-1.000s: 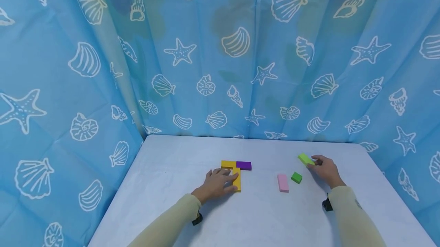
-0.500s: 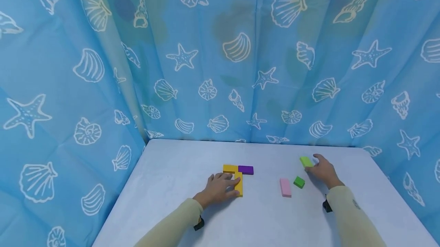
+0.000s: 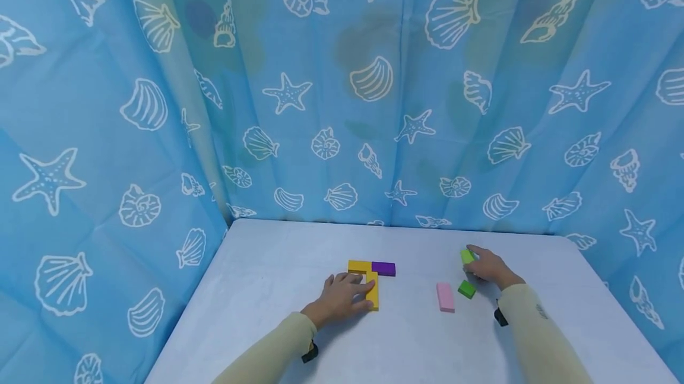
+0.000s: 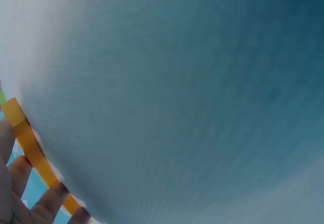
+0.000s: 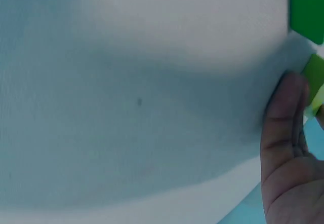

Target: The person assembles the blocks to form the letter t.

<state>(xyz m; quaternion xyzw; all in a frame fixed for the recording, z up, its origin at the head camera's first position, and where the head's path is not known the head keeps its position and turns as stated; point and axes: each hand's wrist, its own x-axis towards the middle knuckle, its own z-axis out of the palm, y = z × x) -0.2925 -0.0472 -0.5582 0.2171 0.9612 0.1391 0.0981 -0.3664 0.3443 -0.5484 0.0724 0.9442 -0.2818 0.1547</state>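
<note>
In the head view my left hand rests beside an upright-lying yellow block, its index finger and thumb touching it. Another yellow block lies crosswise at the far end, with a purple block to its right. The left wrist view has fingertips against a yellow edge. My right hand pinches a light green block between thumb and fingers, partly covering it. Near the thumb lies a smaller dark green block, also at the corner of the right wrist view.
A pink block lies left of the dark green block, between the hands. All stand on a white-covered table. Blue curtains with white shell prints hang behind and at the sides.
My right hand shifts left with the light green block, which has turned to point more toward the far edge. The left hand stays at the yellow block. The head view tilts slightly upward.
</note>
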